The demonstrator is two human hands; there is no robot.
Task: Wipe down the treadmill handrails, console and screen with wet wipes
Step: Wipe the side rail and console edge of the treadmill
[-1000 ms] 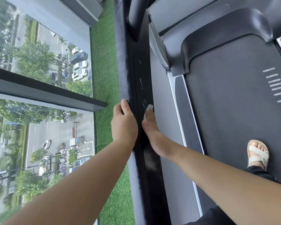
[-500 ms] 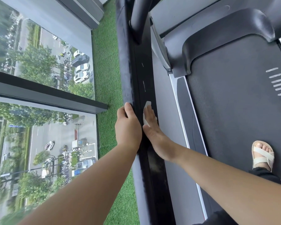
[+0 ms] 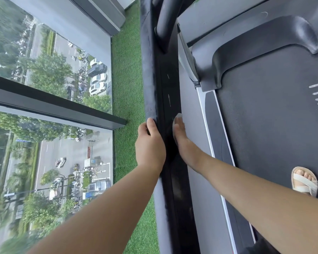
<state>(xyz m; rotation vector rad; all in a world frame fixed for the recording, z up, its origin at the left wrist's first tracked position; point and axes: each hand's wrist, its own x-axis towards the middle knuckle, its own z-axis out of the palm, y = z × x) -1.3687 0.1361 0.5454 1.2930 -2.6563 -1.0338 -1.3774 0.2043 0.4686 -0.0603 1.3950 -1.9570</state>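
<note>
Black handrail (image 3: 166,88), one wipe (image 3: 178,116), two hands (image 3: 151,143) (image 3: 183,139)

Both bare forearms reach forward side by side. The left hand (image 3: 151,145) lies knuckles up, its fingers curled over the outer edge of the rail (image 3: 165,79). The right hand (image 3: 182,138) is flat, fingers straight and together, pressing a wipe (image 3: 178,116) onto the rail's top.

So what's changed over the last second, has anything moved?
The right hand has slid the wet wipe a little forward along the black handrail, pressing it flat. The left hand still grips the rail's outer edge at the same spot. Nothing was picked up or let go.
</note>
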